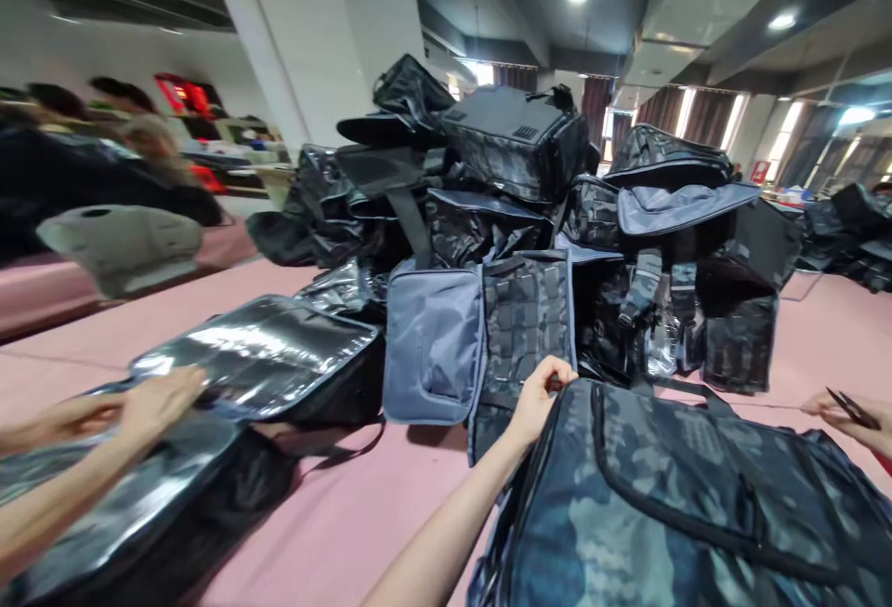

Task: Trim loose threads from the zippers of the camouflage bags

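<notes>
A dark blue-grey camouflage bag (669,486) fills the lower right, with a black zipper or piping curving over its top. My left hand (540,398) reaches in from the bottom and pinches the bag's upper left corner edge. Far to the right, beyond the bag, my right hand (854,416) is closed around small dark scissors (856,409), blades pointing up and left. A bit of red sleeve shows by that wrist at the frame edge.
Camouflage and black bags form a tall pile (516,151) on the pink table (376,505). A co-worker's hands (163,398) rest on black bags with clear plastic tops (257,347) at left. A grey chair (122,240) and other people are behind on the left.
</notes>
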{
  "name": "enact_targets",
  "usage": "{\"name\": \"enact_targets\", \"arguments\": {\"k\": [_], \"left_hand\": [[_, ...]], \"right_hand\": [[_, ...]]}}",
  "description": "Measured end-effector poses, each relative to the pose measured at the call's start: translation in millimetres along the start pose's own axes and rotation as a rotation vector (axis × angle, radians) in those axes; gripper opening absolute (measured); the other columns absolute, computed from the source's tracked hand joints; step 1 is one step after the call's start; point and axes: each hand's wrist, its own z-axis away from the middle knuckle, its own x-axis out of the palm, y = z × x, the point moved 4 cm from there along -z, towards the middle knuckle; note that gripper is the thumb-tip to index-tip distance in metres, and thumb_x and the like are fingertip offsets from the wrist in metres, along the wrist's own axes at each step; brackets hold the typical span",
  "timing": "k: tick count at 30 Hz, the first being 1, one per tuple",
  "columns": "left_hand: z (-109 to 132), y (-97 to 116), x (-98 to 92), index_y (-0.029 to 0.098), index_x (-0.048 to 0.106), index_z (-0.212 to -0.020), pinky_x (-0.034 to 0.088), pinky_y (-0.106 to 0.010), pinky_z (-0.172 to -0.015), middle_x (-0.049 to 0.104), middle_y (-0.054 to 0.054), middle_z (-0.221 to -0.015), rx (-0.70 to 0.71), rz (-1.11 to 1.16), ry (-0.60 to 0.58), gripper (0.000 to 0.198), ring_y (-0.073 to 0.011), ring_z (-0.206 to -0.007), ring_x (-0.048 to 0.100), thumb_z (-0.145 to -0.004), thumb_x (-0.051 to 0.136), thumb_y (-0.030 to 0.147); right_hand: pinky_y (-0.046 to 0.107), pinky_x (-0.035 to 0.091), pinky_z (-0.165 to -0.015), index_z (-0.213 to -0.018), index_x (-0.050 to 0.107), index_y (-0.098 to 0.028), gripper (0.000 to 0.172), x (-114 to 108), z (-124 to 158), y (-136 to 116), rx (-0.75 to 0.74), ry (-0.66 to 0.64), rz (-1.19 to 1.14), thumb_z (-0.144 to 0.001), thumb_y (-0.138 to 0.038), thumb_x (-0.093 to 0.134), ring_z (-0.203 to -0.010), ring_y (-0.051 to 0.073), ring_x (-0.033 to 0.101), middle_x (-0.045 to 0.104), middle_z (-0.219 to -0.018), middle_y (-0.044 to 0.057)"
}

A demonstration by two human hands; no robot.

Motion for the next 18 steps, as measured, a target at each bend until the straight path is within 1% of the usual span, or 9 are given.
{"name": "enact_targets", "arguments": {"k": [2, 4, 6, 8, 9, 11, 14, 16, 18], "left_hand": [[-3, 3, 2.2, 0.019, 0.052, -0.092, 0.042, -0.026, -0.073, 0.058, -0.003, -0.088, -0.15, 0.017, -0.159, 0.033, -0.0139, -0.078, 0.054, -0.067, 0.067, 0.036], [-4, 6, 4.6, 0.02, 0.055, -0.103, 0.041, -0.03, -0.082, 0.061, -0.005, -0.097, -0.298, 0.003, -0.319, 0.039, -0.0176, -0.088, 0.056, -0.069, 0.065, 0.038], [-5, 8, 7.0, 0.018, 0.061, -0.097, 0.04, -0.031, -0.083, 0.063, -0.004, -0.093, -0.414, -0.013, -0.456, 0.034, -0.0192, -0.088, 0.056, -0.067, 0.065, 0.035], [-4, 7, 8.7, 0.016, 0.064, -0.09, 0.043, -0.028, -0.075, 0.064, -0.003, -0.084, -0.506, -0.011, -0.532, 0.029, -0.0173, -0.079, 0.056, -0.063, 0.066, 0.027], [-3, 5, 9.6, 0.016, 0.064, -0.088, 0.043, -0.026, -0.069, 0.063, -0.003, -0.08, -0.544, 0.0, -0.554, 0.028, -0.0156, -0.073, 0.055, -0.061, 0.066, 0.024], [-1, 2, 11.9, 0.014, 0.064, -0.084, 0.04, -0.021, -0.056, 0.06, -0.001, -0.071, -0.592, 0.006, -0.569, 0.027, -0.0116, -0.06, 0.05, -0.057, 0.066, 0.019], [0, 7, 17.0, 0.015, 0.063, -0.078, 0.034, -0.019, -0.048, 0.055, 0.001, -0.063, -0.557, -0.086, -0.581, 0.019, -0.0088, -0.052, 0.043, -0.06, 0.063, 0.024], [-2, 17, 19.2, 0.016, 0.063, -0.075, 0.037, -0.02, -0.052, 0.056, 0.0, -0.064, -0.442, -0.229, -0.568, 0.016, -0.0105, -0.055, 0.045, -0.068, 0.058, 0.03], [-6, 28, 17.8, 0.018, 0.063, -0.074, 0.042, -0.024, -0.062, 0.06, -0.001, -0.07, -0.277, -0.424, -0.515, 0.02, -0.0142, -0.065, 0.052, -0.073, 0.053, 0.035]], "right_hand": [[0.035, 0.038, -0.092, -0.092, 0.067, -0.033, 0.031, 2, -1, -31, -0.03, -0.07, 0.001, -0.077, -0.056, 0.053, -0.103, 0.025, 0.054, 0.06, -0.108, 0.013], [0.035, 0.039, -0.092, -0.099, 0.065, -0.026, 0.034, 14, -3, -72, -0.102, -0.179, -0.015, -0.082, -0.05, 0.05, -0.104, 0.025, 0.054, 0.059, -0.111, 0.014], [0.037, 0.042, -0.09, -0.101, 0.062, -0.019, 0.038, 35, -9, -112, -0.166, -0.303, -0.04, -0.083, -0.048, 0.047, -0.102, 0.025, 0.054, 0.06, -0.106, 0.011], [0.034, 0.043, -0.087, -0.103, 0.062, -0.018, 0.035, 61, -17, -142, -0.258, -0.439, -0.007, -0.085, -0.043, 0.045, -0.098, 0.023, 0.056, 0.061, -0.105, 0.008], [0.033, 0.044, -0.084, -0.1, 0.063, -0.017, 0.033, 74, -23, -154, -0.322, -0.463, 0.04, -0.086, -0.04, 0.045, -0.095, 0.021, 0.057, 0.062, -0.102, 0.008], [0.031, 0.043, -0.082, -0.098, 0.065, -0.018, 0.029, 98, -36, -170, -0.44, -0.438, 0.167, -0.085, -0.036, 0.047, -0.091, 0.02, 0.057, 0.063, -0.098, 0.007], [0.028, 0.042, -0.082, -0.106, 0.063, -0.018, 0.035, 133, -53, -185, -0.52, -0.411, 0.234, -0.08, -0.041, 0.056, -0.094, 0.021, 0.056, 0.062, -0.104, 0.007], [0.025, 0.043, -0.078, -0.106, 0.063, -0.02, 0.038, 157, -59, -191, -0.512, -0.472, 0.207, -0.078, -0.046, 0.057, -0.092, 0.019, 0.058, 0.063, -0.104, 0.005], [0.024, 0.043, -0.074, -0.102, 0.065, -0.021, 0.04, 178, -63, -195, -0.494, -0.528, 0.225, -0.075, -0.05, 0.06, -0.086, 0.019, 0.06, 0.065, -0.099, 0.003]]}}
